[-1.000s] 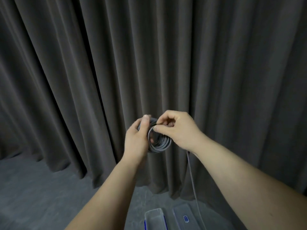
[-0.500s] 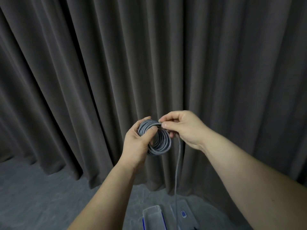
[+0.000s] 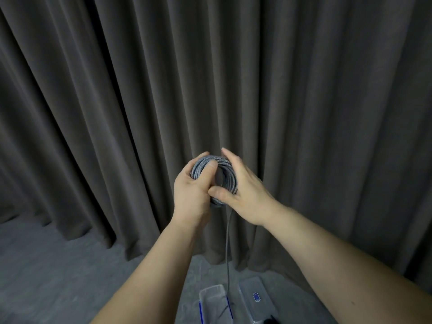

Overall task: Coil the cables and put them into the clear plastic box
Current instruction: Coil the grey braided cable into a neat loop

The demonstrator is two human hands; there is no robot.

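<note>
A grey braided cable (image 3: 210, 163) is wound into a small round coil held up in front of the curtain. My left hand (image 3: 194, 190) grips the coil's left side, thumb over the top strands. My right hand (image 3: 243, 192) lies against the coil's right side, thumb pressed on the lower strands and fingers extended behind it. A loose tail of the cable (image 3: 228, 249) hangs straight down from the coil to the floor. Below, the clear plastic box (image 3: 211, 298) with blue clips stands open on the floor.
A clear lid (image 3: 254, 286) with a blue mark lies on the floor right of the box. A dark grey pleated curtain (image 3: 304, 101) fills the background. Grey carpet (image 3: 46, 265) covers the floor at the lower left.
My right hand has let go of its pinch at the coil's top and moved down to its right side, thumb on the lower strands. The hanging tail has grown shorter.
</note>
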